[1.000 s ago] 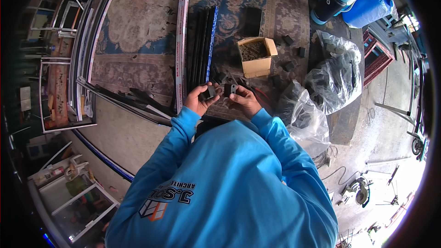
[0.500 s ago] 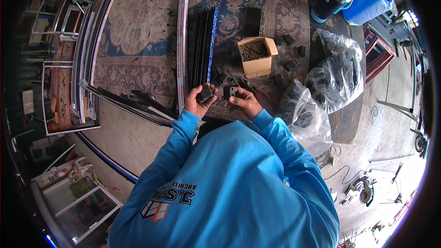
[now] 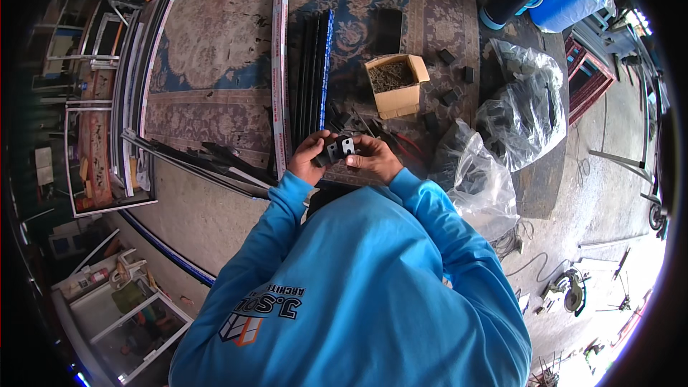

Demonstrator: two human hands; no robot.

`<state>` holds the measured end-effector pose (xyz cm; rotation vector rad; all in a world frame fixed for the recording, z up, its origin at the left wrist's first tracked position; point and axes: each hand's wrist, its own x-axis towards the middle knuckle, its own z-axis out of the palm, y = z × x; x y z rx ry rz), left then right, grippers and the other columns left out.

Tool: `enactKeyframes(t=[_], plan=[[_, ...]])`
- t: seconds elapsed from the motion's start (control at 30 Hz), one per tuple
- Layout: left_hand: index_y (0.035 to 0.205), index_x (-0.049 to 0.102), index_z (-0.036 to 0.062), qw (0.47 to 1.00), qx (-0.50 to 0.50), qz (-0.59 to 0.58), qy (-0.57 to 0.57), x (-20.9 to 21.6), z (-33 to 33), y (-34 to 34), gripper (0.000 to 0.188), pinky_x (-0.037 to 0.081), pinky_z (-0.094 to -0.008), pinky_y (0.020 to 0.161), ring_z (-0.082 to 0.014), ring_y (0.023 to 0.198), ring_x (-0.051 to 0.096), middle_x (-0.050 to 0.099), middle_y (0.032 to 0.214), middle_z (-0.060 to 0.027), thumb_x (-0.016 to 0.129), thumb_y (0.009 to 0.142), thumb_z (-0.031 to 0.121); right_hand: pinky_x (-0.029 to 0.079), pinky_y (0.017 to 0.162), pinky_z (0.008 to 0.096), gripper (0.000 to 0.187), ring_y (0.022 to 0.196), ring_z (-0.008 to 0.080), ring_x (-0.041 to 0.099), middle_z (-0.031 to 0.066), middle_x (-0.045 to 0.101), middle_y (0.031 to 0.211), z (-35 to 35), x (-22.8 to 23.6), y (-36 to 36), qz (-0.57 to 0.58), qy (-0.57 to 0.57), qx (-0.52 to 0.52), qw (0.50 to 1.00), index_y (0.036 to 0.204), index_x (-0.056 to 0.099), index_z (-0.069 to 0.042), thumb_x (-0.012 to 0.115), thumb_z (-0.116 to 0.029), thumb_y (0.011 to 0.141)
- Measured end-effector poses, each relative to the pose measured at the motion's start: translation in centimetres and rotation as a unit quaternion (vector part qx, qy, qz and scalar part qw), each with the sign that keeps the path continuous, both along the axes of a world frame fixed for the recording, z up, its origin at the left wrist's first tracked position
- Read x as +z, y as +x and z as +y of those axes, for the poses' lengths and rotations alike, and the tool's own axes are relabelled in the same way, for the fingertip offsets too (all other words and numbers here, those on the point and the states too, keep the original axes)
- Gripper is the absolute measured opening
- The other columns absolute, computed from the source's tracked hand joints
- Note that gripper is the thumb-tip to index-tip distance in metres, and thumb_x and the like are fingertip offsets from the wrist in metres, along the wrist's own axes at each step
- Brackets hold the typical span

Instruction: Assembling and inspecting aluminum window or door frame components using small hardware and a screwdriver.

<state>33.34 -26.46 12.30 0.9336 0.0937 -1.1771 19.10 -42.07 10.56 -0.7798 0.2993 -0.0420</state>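
Patterned carpet covers the workbench, with long metal strips at its left. Left hand and right hand meet, fingers clasping a small black bracket together, near the cardboard box and plastic bags.

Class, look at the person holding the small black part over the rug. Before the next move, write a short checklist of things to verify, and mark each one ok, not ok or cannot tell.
1. Both hands on the black part: ok; the left hand and the right hand grip it from either side.
2. Part held clear of the rug: ok.
3. Cardboard box open and upright: ok; it stands just beyond the hands.
4. What the box holds: cannot tell; small dark pieces, too small to make out.
5. Long black bars lying flat beside the hands: ok.
6. Clear plastic bags open: cannot tell.
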Motion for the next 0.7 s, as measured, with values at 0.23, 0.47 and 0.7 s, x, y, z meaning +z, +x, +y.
enactKeyframes(t=[0.23,0.47,0.7], plan=[[0.113,0.063,0.0058,0.998,0.012,-0.012,0.068,0.9,-1.1,-0.5,0.024,0.050,-0.0396,0.091,-0.0213,0.109,0.059,0.063,0.110,-0.0077,0.056,0.092,0.015,0.049,0.072,0.0247,0.049,0.082,0.0077,0.059,0.0028,0.066,0.095,0.0,-1.4,-0.3,0.043,-0.048,-0.016,0.998,0.118,0.060,-0.001,0.081,-0.016,0.077],[0.113,0.063,0.0042,0.992,-0.015,-0.050,0.115,0.9,-1.4,-0.8,0.024,0.056,-0.0377,0.084,-0.0199,0.108,0.059,0.062,0.111,-0.0069,0.056,0.093,0.016,0.051,0.078,0.0270,0.067,0.086,0.0115,0.060,0.0031,0.064,0.096,-0.1,-1.9,-0.9,0.073,-0.204,-0.009,0.976,0.133,0.051,-0.003,0.082,-0.016,0.076],[0.114,0.063,0.0037,0.984,-0.051,-0.090,0.148,1.9,-1.9,-0.9,0.027,0.057,-0.0386,0.083,-0.0210,0.105,0.060,0.060,0.112,-0.0089,0.058,0.094,0.022,0.052,0.079,0.0293,0.072,0.090,0.0116,0.061,0.0073,0.065,0.101,0.2,-1.3,-0.8,0.081,-0.340,-0.016,0.937,0.134,0.050,-0.005,0.084,-0.015,0.072]])
